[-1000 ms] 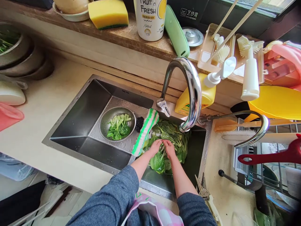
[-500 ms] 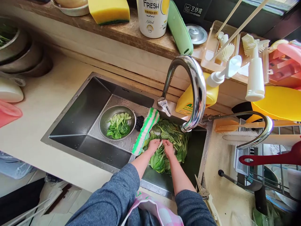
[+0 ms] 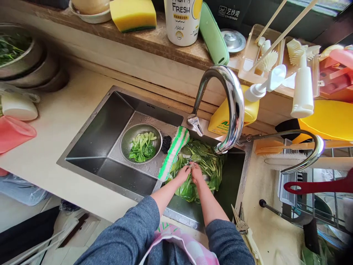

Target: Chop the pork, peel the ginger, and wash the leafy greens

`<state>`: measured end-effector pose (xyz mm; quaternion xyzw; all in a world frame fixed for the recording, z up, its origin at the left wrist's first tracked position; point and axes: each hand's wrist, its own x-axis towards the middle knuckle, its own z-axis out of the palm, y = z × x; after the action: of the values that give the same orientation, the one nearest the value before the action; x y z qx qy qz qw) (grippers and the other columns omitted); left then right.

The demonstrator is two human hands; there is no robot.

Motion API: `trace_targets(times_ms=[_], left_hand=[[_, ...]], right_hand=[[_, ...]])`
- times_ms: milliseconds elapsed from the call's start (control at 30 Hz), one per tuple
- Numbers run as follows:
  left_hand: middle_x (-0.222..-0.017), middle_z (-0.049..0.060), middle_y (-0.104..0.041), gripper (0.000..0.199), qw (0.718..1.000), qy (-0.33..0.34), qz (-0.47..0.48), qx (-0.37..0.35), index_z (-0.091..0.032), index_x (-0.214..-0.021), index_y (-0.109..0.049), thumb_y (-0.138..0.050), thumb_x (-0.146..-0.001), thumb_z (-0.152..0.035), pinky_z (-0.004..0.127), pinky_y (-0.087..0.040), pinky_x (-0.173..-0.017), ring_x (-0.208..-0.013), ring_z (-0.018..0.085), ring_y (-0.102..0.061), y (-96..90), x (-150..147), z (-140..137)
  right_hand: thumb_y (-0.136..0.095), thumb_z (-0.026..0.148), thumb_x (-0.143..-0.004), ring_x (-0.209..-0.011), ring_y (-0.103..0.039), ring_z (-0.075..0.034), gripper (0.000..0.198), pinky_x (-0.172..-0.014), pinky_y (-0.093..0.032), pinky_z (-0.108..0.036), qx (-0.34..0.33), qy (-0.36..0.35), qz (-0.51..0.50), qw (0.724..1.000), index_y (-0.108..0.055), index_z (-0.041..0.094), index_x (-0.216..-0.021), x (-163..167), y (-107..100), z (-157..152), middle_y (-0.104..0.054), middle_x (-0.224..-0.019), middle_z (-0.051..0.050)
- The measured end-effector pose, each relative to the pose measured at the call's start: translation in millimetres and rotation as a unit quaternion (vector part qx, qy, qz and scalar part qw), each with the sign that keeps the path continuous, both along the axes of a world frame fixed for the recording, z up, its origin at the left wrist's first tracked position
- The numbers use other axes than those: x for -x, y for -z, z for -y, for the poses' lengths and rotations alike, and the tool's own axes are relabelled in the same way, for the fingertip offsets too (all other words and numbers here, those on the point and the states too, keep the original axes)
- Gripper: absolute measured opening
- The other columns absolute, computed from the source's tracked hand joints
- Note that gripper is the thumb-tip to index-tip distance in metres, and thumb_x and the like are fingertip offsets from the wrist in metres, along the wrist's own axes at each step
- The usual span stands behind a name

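My left hand [image 3: 183,174] and my right hand [image 3: 196,173] meet over the right sink basin, fingers bent and pinched close together. Between them is a leafy green stalk, mostly hidden by the fingers. Around and below them a heap of leafy greens [image 3: 212,163] sits in water. To the left, a metal strainer [image 3: 124,145] holds a small bunch of washed-looking greens [image 3: 142,147]. A green-and-white striped cloth [image 3: 173,152] lies over the divider beside my left hand, with a black scrubber [image 3: 166,144] next to it.
The chrome faucet [image 3: 234,95] arches over the right basin. Behind it stands a yellow bottle [image 3: 220,119]. Scissors [image 3: 244,228] lie on the counter at right, near a dish rack [image 3: 300,198]. Stacked metal pots [image 3: 35,70] stand at far left. A sponge [image 3: 134,14] rests on the ledge.
Both hands have drawn closer together and shifted slightly, the pale stem between them now being hidden. The whole view has shifted a little, moving the scene rightward.
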<state>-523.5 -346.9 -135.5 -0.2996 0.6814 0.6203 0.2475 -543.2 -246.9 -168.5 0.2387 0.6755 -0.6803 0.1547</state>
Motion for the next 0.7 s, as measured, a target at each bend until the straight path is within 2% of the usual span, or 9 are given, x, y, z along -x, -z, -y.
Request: trace_targets(times_ms=[133, 267, 333, 400, 467, 533, 633, 700], left_hand=[[-0.082, 0.007, -0.066, 0.006, 0.999, 0.032, 0.007, 0.025, -0.018, -0.077, -0.062, -0.061, -0.072, -0.021, 0.033, -0.042, -0.084, -0.094, 0.023, -0.058, -2.2, -8, 3], [-0.075, 0.007, -0.065, 0.001, 0.998, 0.056, 0.009, 0.042, -0.018, -0.072, -0.061, -0.06, -0.071, -0.017, 0.035, -0.042, -0.084, -0.09, 0.024, -0.059, -10.9, -8, 4], [-0.081, 0.007, -0.066, 0.01, 0.997, 0.055, 0.0, 0.05, -0.018, -0.083, -0.063, -0.057, -0.075, -0.019, 0.036, -0.042, -0.087, -0.092, 0.024, -0.059, -20.4, -4, 5], [-0.098, 0.009, -0.066, 0.025, 0.996, 0.055, -0.06, 0.042, -0.02, -0.103, -0.061, -0.054, -0.079, -0.022, 0.036, -0.039, -0.093, -0.1, 0.023, -0.057, -34.6, 1, 6], [-0.119, 0.009, -0.059, 0.038, 0.984, 0.084, -0.156, -0.008, -0.022, -0.118, -0.054, -0.053, -0.081, -0.025, 0.035, -0.035, -0.1, -0.11, 0.022, -0.053, -52.4, 6, 5], [-0.132, 0.009, -0.049, 0.05, 0.962, 0.13, -0.231, -0.072, -0.021, -0.126, -0.048, -0.059, -0.077, -0.026, 0.035, -0.028, -0.106, -0.121, 0.022, -0.045, -70.7, 9, 3], [-0.141, 0.012, -0.038, 0.071, 0.953, 0.163, -0.227, -0.119, -0.016, -0.134, -0.04, -0.067, -0.069, -0.024, 0.036, -0.02, -0.11, -0.131, 0.025, -0.032, -92.2, 9, 0], [-0.141, 0.013, -0.037, 0.074, 0.957, 0.148, -0.203, -0.142, -0.016, -0.136, -0.035, -0.067, -0.069, -0.021, 0.036, -0.022, -0.11, -0.13, 0.025, -0.033, -100.5, 5, -1]], right_hand=[[-0.05, 0.043, -0.066, -0.052, -0.052, -0.014, 0.021, -0.055, -0.044, -0.028, 0.03, 0.034, 0.034, 0.998, -0.053, 0.022, -0.067, 6, -11, 4, -0.056, -0.055, 0.002], [-0.059, 0.04, -0.061, -0.053, -0.053, -0.013, 0.022, -0.057, -0.045, -0.028, 0.082, 0.034, 0.036, 0.995, -0.057, 0.021, -0.072, 4, -36, -3, -0.058, -0.058, 0.002], [-0.061, 0.041, -0.061, -0.058, -0.056, -0.014, 0.026, -0.063, -0.047, -0.029, 0.103, 0.048, 0.023, 0.993, -0.058, 0.021, -0.078, 3, -53, -13, -0.06, -0.065, 0.001], [-0.062, 0.042, -0.062, -0.065, -0.058, -0.014, 0.028, -0.069, -0.048, -0.031, 0.114, 0.064, 0.008, 0.991, -0.058, 0.022, -0.082, 2, -70, -22, -0.062, -0.071, 0.0], [-0.064, 0.042, -0.062, -0.074, -0.061, -0.016, 0.03, -0.075, -0.049, -0.032, 0.121, 0.069, -0.008, 0.99, -0.06, 0.021, -0.083, 0, -87, -27, -0.064, -0.077, -0.001], [-0.065, 0.044, -0.064, -0.086, -0.061, -0.018, 0.032, -0.081, -0.048, -0.033, 0.134, 0.073, -0.03, 0.988, -0.062, 0.021, -0.086, -4, -105, -23, -0.066, -0.089, -0.004], [-0.054, 0.056, -0.073, -0.104, -0.056, -0.021, 0.044, -0.088, -0.046, -0.033, 0.168, 0.083, -0.038, 0.982, -0.064, 0.02, -0.096, -11, -129, -10, -0.062, -0.113, -0.007], [-0.044, 0.062, -0.078, -0.108, -0.055, -0.022, 0.055, -0.085, -0.047, -0.033, 0.183, 0.066, -0.016, 0.981, -0.062, 0.02, -0.107, -17, -142, -4, -0.058, -0.122, -0.007]])
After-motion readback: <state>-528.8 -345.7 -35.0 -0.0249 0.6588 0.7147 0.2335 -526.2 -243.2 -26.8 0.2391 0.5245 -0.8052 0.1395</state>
